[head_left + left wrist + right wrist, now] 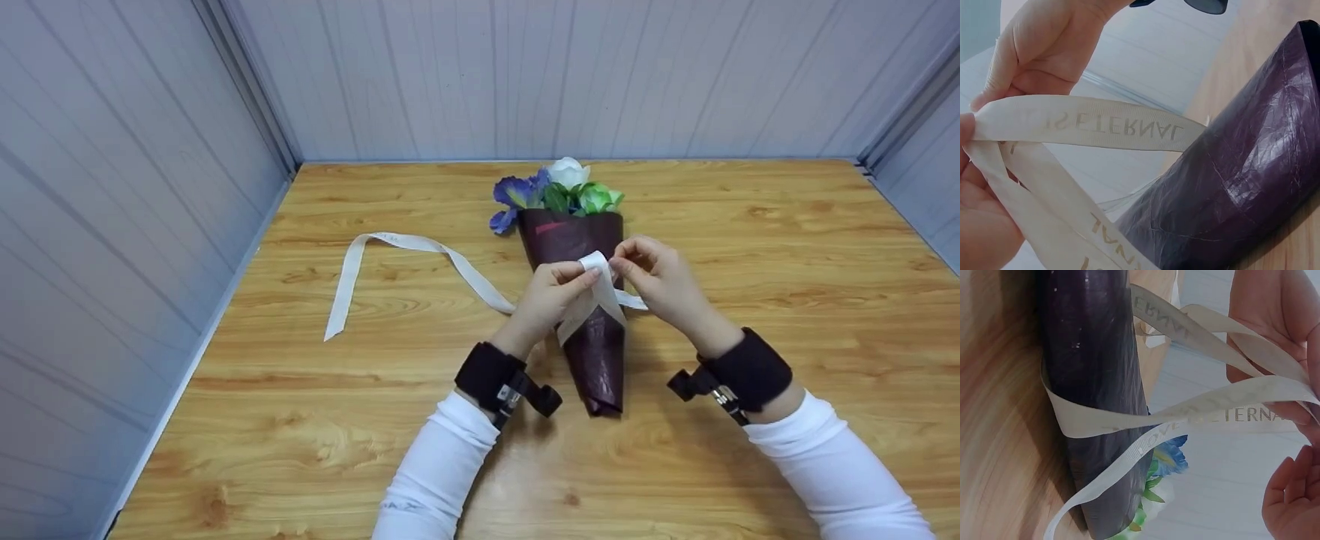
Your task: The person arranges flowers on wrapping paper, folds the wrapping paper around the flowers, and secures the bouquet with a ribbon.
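A white satin ribbon [606, 291] with gold lettering goes round the wrapped bouquet [592, 360] and rises in a loop above it. My left hand [551, 296] pinches the ribbon between thumb and fingers over the middle of the wrapping. Close on its right, my right hand [660, 281] pinches the same ribbon beside the loop. In the left wrist view, strands of ribbon [1100, 124] run from the fingers to the dark purple paper [1252, 163]. The right wrist view shows the ribbon's band [1100, 419] passing around the wrapping.
A long ribbon tail [420, 244] lies curved on the wooden table [300, 420] to the left. A short tail [630, 300] shows at the right. White, purple and green flowers [568, 174] top the bouquet. Panelled walls [450, 75] border the table.
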`<action>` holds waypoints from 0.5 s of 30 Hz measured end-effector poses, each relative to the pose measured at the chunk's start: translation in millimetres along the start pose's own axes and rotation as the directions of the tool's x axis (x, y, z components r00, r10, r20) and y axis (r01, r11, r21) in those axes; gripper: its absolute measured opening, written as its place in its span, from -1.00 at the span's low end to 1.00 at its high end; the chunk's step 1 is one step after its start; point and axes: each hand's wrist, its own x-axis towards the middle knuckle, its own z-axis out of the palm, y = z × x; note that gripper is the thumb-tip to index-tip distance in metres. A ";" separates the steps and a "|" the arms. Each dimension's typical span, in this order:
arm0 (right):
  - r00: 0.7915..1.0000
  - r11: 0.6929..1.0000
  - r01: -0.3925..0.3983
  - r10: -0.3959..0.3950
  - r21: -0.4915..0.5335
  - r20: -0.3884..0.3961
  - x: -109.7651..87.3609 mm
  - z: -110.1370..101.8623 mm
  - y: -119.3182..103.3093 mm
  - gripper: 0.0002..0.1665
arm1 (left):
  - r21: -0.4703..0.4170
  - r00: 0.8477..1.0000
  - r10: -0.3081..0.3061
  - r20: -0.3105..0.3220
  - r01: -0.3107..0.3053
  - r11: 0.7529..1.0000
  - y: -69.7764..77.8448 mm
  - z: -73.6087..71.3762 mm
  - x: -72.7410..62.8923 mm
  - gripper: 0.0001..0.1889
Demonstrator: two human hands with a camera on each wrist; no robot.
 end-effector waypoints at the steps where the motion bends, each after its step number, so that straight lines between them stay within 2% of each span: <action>1: 1.000 1.000 -0.012 0.012 -0.004 0.004 -0.5 -0.2 -0.6 -0.91 | -0.005 1.000 0.001 -0.002 -0.001 1.000 0.0 -0.1 -0.1 -0.75; 5: 1.000 1.000 -0.008 0.008 -0.018 0.004 -2.4 -0.1 0.1 -0.91 | -0.001 1.000 0.010 -0.006 -0.010 1.000 0.4 -0.3 0.0 -0.74; 11: 0.999 0.998 0.044 -0.045 -0.041 -0.020 -1.4 -0.7 2.6 -0.92 | 0.028 1.000 0.023 -0.011 -0.023 0.999 -0.5 -0.4 0.8 -0.75; 15: 0.998 0.998 0.056 -0.057 -0.018 -0.035 -1.2 1.1 3.4 -0.91 | 0.020 0.999 0.030 -0.021 -0.030 0.999 -1.3 -0.6 0.5 -0.75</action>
